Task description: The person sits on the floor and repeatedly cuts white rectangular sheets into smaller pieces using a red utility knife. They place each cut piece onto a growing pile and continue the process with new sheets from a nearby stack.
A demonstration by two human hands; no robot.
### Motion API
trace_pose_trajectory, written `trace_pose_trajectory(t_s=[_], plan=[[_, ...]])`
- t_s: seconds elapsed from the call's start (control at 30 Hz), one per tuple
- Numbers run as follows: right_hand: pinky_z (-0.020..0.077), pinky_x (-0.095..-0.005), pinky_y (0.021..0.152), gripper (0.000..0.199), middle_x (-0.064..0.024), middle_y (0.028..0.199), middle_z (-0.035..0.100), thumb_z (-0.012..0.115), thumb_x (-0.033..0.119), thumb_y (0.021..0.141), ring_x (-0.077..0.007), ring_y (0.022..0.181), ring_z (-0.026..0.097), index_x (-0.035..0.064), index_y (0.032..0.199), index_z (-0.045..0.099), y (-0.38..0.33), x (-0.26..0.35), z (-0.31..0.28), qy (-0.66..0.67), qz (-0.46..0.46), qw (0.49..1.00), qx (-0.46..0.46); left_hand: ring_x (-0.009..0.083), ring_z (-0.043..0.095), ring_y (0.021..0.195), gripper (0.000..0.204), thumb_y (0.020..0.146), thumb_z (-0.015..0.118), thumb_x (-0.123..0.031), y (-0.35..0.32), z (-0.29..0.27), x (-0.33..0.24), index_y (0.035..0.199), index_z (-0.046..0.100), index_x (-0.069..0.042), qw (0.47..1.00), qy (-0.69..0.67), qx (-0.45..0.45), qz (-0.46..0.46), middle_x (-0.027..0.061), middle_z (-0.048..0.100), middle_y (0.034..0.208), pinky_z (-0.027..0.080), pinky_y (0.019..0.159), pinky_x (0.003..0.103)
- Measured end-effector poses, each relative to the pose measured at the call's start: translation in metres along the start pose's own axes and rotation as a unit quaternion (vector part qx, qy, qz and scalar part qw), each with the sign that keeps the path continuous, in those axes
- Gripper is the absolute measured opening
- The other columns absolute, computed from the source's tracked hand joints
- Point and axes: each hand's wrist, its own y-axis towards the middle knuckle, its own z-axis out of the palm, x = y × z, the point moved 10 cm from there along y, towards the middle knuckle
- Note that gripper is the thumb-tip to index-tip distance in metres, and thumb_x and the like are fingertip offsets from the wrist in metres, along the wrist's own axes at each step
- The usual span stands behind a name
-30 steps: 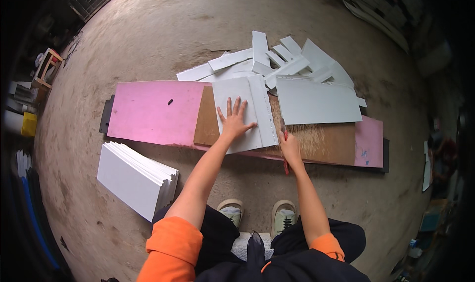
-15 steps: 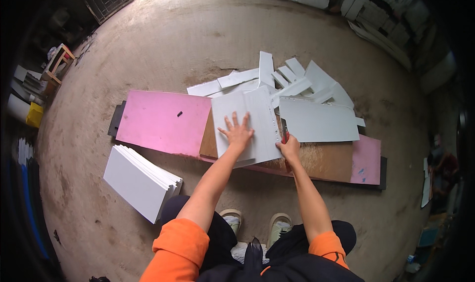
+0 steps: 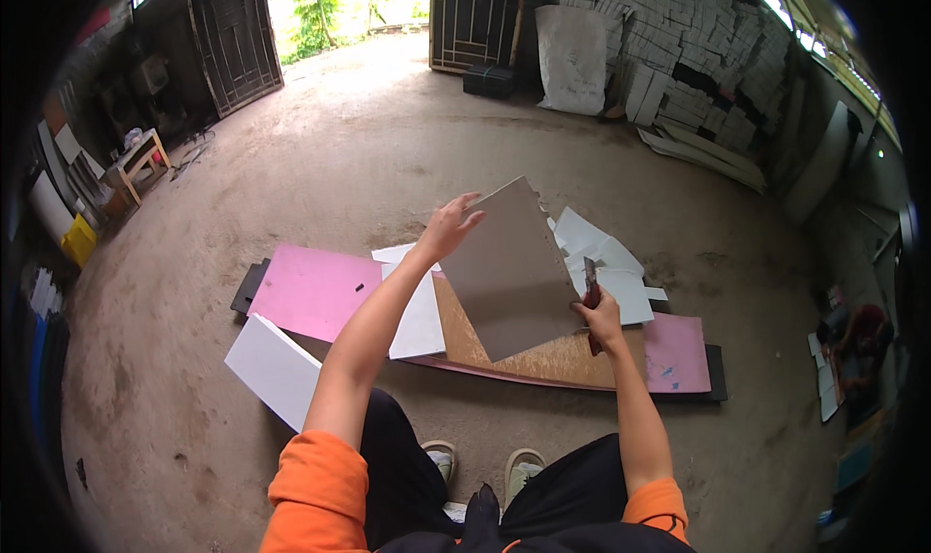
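Note:
A thin rectangular board point(image 3: 514, 277), its face grey in shadow, is tilted up above the bench, one corner low. My right hand point(image 3: 601, 320) is closed on a red-handled utility knife point(image 3: 591, 280), its thumb side at the board's right edge. That edge looks ragged. My left hand point(image 3: 449, 229) is at the board's upper left edge, fingers stretched out and apart, the fingertips touching or nearly touching it. Under the board is a brown wooden sheet point(image 3: 553, 367) with a scratched surface. A white board point(image 3: 419, 320) lies on the sheet's left side.
The low bench has a pink covering point(image 3: 310, 286) with a small black piece point(image 3: 360, 286) on it. Stacked white boards point(image 3: 274, 364) stand near my left knee. White offcuts point(image 3: 596, 248) lie beyond the bench. A person point(image 3: 858, 345) is at the far right.
The board has been lifted from the bench and tilted up, showing a shadowed face. My left hand has moved from its middle to the upper left edge. The view has risen toward the doorway.

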Motion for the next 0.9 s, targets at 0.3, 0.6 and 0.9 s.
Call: trace_pose_trajectory(t_s=[0.3,0.6,0.9], plan=[[0.0452,-0.0443,0.066,0.023,-0.0238,0.079,0.059,0.044,0.014,0.086,-0.0395,0.077,0.059,-0.0032,0.1,0.038,-0.019,0.014,0.009,0.004,0.041,0.999,0.008,0.023,0.056,0.094,0.027,0.083,0.054,-0.025,-0.054,0.039,-0.075,0.106,0.052,-0.012,0.958,0.278,-0.013,0.071,0.0077,0.056,0.1,0.036,0.083,0.04],[0.0461,-0.0478,0.072,0.032,-0.0248,0.081,0.061,0.039,0.03,0.089,-0.0395,0.08,0.06,-0.0002,0.098,0.046,-0.052,0.049,0.038,-0.272,0.038,0.958,0.079,0.0219,0.057,0.087,0.021,0.076,0.054,-0.013,-0.089,0.114,-0.078,0.096,0.051,-0.009,0.917,0.379,0.002,0.12,0.0069,0.057,0.089,0.039,0.074,0.04],[0.0451,-0.0489,0.073,0.034,-0.028,0.083,0.059,0.038,0.03,0.089,-0.0435,0.081,0.058,-0.0015,0.096,0.048,-0.057,0.055,0.049,-0.266,0.019,0.96,0.085,0.0217,0.057,0.088,0.022,0.078,0.055,-0.014,-0.08,0.128,-0.081,0.1,0.053,-0.011,0.934,0.327,0.025,0.145,0.0051,0.059,0.086,0.042,0.073,0.036]])
